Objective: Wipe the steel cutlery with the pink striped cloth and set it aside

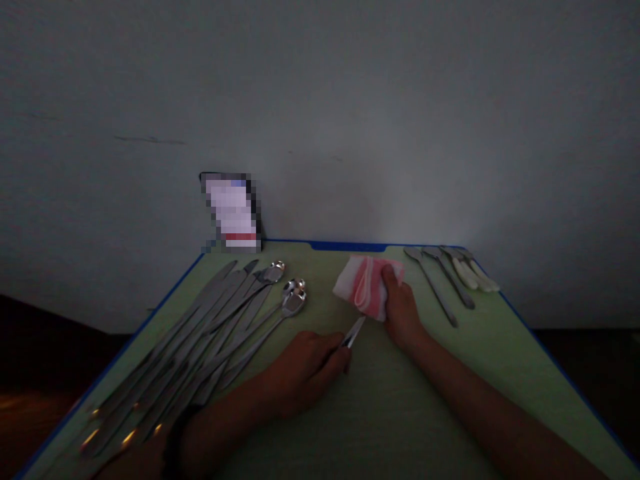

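My left hand (313,367) is closed on the metal handle of a piece of cutlery (356,330), whose far end is hidden under a cloth. My right hand (403,310) grips that folded pink and white cloth (367,287), thumb on top, wrapped about the far end. Whether it is a spoon, fork or knife cannot be seen. To the left, beside my left forearm, lie several table knives (200,320) and some spoons (294,301) in a loose row, bowls and blades pointing away from me.
At the far right of the green table (400,413) lie metal cutlery pieces (437,293) and several with white handles (465,272). A phone with a lit, blurred screen (233,210) leans against the grey wall (350,120). Blue trim (347,246) runs along the table's edge.
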### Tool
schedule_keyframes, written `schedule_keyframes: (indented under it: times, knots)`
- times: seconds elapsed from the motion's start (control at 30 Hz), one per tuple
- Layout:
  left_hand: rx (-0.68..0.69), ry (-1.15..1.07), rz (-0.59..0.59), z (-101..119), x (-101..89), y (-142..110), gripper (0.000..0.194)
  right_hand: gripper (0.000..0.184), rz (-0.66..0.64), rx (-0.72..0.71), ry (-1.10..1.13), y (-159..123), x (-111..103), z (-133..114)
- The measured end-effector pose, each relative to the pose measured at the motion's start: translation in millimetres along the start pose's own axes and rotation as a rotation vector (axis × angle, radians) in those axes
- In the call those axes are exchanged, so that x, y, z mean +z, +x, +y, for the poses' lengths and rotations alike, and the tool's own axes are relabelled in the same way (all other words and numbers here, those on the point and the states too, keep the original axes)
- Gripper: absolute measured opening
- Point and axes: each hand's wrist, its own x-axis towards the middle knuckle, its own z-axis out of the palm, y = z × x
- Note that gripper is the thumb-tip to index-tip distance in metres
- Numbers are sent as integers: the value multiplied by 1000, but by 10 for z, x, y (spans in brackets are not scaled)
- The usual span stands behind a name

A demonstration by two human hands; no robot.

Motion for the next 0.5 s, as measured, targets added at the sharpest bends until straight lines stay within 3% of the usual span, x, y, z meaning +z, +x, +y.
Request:
schedule_keyframes:
  times: [0.13,0.23,0.37,0.5]
  knots:
    - [33,153,-12,-26,84,5,37,43,39,-118,17,-29,13,-28]
    - [48,161,-6,-35,111,7,38,39,52,-91,102,16,33,-6]
    - [-32,-42,33,-50,84,22,40,31,-20,24,350,97,50,27]
    - [-157,-321,95,-75,71,54,45,16,-133,29,517,111,39,48]
